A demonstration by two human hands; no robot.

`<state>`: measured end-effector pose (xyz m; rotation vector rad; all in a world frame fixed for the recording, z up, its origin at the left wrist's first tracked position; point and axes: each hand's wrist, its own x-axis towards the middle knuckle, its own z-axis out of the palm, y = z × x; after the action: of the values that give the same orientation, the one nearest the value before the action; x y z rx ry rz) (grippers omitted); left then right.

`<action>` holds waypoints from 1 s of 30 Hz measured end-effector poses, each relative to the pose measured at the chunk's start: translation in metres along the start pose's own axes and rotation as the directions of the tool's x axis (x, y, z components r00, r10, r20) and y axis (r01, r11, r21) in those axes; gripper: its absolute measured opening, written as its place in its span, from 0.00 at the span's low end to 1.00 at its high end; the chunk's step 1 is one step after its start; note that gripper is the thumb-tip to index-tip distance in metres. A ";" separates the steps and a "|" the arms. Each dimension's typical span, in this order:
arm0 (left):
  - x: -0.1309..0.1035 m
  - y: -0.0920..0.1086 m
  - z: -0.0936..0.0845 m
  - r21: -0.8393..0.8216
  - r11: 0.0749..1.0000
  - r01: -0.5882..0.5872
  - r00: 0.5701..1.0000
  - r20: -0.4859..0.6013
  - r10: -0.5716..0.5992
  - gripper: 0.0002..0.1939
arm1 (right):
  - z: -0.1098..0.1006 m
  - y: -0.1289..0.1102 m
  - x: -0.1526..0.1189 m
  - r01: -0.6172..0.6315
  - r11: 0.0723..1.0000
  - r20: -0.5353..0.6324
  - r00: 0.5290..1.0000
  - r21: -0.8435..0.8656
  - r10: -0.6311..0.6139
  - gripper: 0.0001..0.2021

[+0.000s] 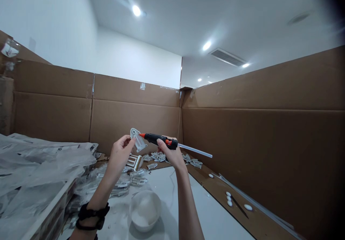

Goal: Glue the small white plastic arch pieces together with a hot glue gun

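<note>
A small white plastic part (139, 143) with an arched top is pinched in the fingers of my left hand (122, 149). My right hand (171, 153) grips a black hot glue gun (154, 138) with an orange nozzle. The nozzle tip points left and meets, or nearly meets, the upper part of the plastic piece; I cannot tell whether they touch. Out of the gun's rear end sticks a long translucent glue stick (195, 151). Both hands are raised above the table.
Below stands a white bowl (145, 211) on the white table (168, 186). Similar plastic parts (159, 156) lie heaped at the back, with bagged ones at left. White oval pieces (248, 207) and long strips (258, 204) lie right. Cardboard walls (256, 143) enclose the area; plastic-covered sheets (40, 168) flank the left.
</note>
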<state>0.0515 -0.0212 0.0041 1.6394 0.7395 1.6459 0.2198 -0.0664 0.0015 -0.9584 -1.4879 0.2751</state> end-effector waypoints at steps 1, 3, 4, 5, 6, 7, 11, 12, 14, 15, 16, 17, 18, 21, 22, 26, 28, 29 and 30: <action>0.000 0.000 0.000 0.004 1.000 -0.004 1.000 -0.004 0.004 0.17 | 0.000 0.000 0.000 0.002 1.000 0.000 1.000 -0.013 -0.002 0.20; 0.000 0.000 0.000 0.013 1.000 -0.012 1.000 -0.004 0.012 0.16 | 0.000 0.000 -0.001 0.007 0.999 -0.005 1.000 -0.031 -0.007 0.20; 0.000 0.000 0.000 0.016 1.000 -0.017 1.000 -0.002 0.017 0.16 | 0.001 0.000 -0.001 0.008 0.999 -0.008 1.000 -0.036 -0.009 0.20; 0.000 0.000 0.000 0.020 1.000 -0.021 1.000 -0.001 0.021 0.16 | 0.001 0.000 0.000 0.009 0.999 -0.012 1.000 -0.038 -0.009 0.19; 0.000 0.000 0.000 0.025 0.999 -0.024 1.000 0.001 0.024 0.16 | 0.001 0.000 0.000 0.009 0.999 -0.010 1.000 -0.040 -0.009 0.19; 0.000 0.000 0.000 0.031 0.999 -0.028 1.000 0.001 0.028 0.16 | 0.002 0.001 0.000 0.008 0.999 -0.007 1.000 -0.040 -0.008 0.19; -0.001 0.002 0.000 0.058 0.998 -0.041 0.999 0.005 0.041 0.16 | 0.002 0.002 0.000 0.006 0.999 -0.001 1.000 -0.031 -0.006 0.19; -0.002 0.002 0.000 0.062 0.997 -0.043 0.999 0.006 0.042 0.16 | 0.002 0.002 0.000 0.004 1.000 -0.007 1.000 -0.031 -0.004 0.19; -0.002 0.003 0.000 0.074 0.996 -0.044 0.999 0.004 0.044 0.16 | 0.002 0.002 0.000 -0.005 0.999 -0.016 1.000 -0.032 0.004 0.19; -0.002 0.003 0.000 0.080 0.996 -0.043 0.999 0.003 0.043 0.16 | 0.002 0.002 -0.001 -0.009 0.999 -0.020 1.000 -0.034 0.008 0.19; -0.002 0.003 0.000 0.086 0.995 -0.043 0.999 0.002 0.043 0.16 | 0.002 0.002 -0.001 -0.010 0.999 -0.023 1.000 -0.037 0.009 0.19; -0.002 0.003 0.000 0.090 0.995 -0.043 0.999 0.001 0.043 0.16 | 0.002 0.002 -0.001 -0.007 0.999 -0.024 1.000 -0.040 0.006 0.19; -0.002 0.003 0.000 0.094 0.995 -0.044 0.999 -0.001 0.044 0.16 | 0.002 0.001 -0.001 -0.002 0.999 -0.025 1.000 -0.043 0.001 0.19; -0.002 0.002 0.001 0.115 0.992 -0.054 0.998 -0.003 0.055 0.16 | 0.002 0.001 0.000 0.006 0.999 -0.022 1.000 -0.048 -0.007 0.20; -0.002 0.002 0.001 0.126 0.990 -0.059 0.998 -0.003 0.060 0.16 | 0.002 0.001 0.000 0.000 0.999 -0.017 1.000 -0.046 -0.001 0.20; -0.002 0.001 0.002 0.153 0.986 -0.070 0.998 0.002 0.070 0.16 | 0.002 0.003 0.000 -0.030 0.999 -0.016 0.999 -0.027 0.030 0.21; -0.002 0.002 0.003 0.151 0.986 -0.066 0.998 0.003 0.067 0.16 | 0.002 0.005 0.000 -0.040 0.999 -0.021 0.999 -0.019 0.039 0.21; -0.003 0.002 0.003 0.149 0.987 -0.063 0.998 0.002 0.063 0.15 | 0.002 0.006 0.001 -0.044 0.999 -0.024 0.999 -0.015 0.044 0.21; -0.003 0.003 0.003 0.148 0.987 -0.060 0.998 0.002 0.060 0.15 | 0.002 0.007 0.001 -0.049 0.999 -0.024 0.998 -0.011 0.049 0.21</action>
<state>0.0539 -0.0251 0.0047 1.7787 0.8388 1.6696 0.2209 -0.0611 -0.0029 -1.0058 -1.4468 0.2895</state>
